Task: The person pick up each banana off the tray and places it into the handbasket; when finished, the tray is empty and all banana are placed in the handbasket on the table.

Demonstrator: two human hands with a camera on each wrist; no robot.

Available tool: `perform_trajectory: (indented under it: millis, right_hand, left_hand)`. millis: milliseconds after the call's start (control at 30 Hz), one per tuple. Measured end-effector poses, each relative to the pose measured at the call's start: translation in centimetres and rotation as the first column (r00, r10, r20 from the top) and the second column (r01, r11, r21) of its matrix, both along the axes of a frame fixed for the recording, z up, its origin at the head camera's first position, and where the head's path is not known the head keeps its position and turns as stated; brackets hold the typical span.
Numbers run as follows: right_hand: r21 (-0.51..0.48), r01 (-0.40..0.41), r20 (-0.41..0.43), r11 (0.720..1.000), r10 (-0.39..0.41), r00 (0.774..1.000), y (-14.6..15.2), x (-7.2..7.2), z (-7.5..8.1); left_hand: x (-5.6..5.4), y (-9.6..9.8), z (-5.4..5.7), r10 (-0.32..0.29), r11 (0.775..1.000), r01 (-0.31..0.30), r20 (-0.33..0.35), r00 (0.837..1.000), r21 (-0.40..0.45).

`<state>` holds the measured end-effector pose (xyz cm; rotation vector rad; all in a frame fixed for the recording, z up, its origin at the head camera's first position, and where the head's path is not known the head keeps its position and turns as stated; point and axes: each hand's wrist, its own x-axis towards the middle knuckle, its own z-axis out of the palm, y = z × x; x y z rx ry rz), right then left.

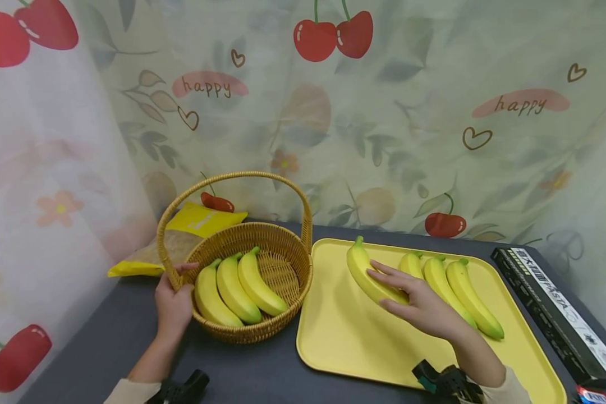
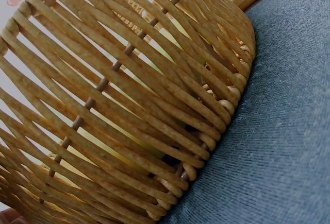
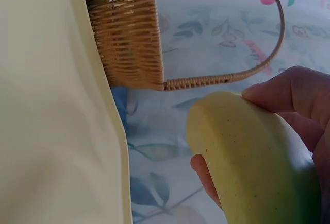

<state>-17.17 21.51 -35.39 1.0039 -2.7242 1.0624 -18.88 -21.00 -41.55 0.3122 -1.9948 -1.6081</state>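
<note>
**Right hand (image 1: 424, 306) grasps a banana (image 1: 362, 272) over the yellow tray (image 1: 343, 336); left hand (image 1: 174, 303) grips the wicker basket (image 1: 244, 335)**

Right hand: thumb on one side of the banana, fingers on the other, as the right wrist view shows. In the head view the fruit sits over the left half of the tray, stem end pointing up and away from the person.

Left hand: fingers curled around the left foot of the basket's arched handle (image 1: 247, 175). The left wrist view is mostly woven wall, with a bit of finger in its lower left corner.

Inside the basket: three bananas (image 1: 234, 289) side by side on the left and front of the floor. The basket stands just left of the tray; cannot tell whether they touch.

On the tray: three more bananas (image 1: 451, 289) in a row, toward the right, the nearest partly behind the right hand.

Farther out: a yellow bag (image 1: 207, 219) lies behind and left of the basket. Right of the tray, a long black box (image 1: 550, 320) marked "PASTA"; a small packet (image 1: 592, 396) below it, cut off by the view's edge. All rest on a dark counter (image 1: 262, 373).

Behind: a curtain (image 1: 333, 168) printed with cherries, leaves and "happy".
</note>
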Motion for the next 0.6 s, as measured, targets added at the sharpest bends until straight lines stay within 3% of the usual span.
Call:
perform_trajectory:
  millis: [267, 600]
  right_hand:
    - [-0.052, -0.169, 0.06, 0.984, 0.172, 0.983, -1.5, 0.3, 1.0]
    - [-0.013, -0.257, 0.038, 0.966, 0.258, 0.966, -4.2, -0.3, 1.9]
  left_hand:
    - [0.1, -0.1, 0.1, 0.003, 1.0, -0.003, -0.005, 1.0, 0.001]
    - [0.0, 0.0, 0.1, -0.001, 1.0, 0.001, 0.001, 1.0, -0.004]
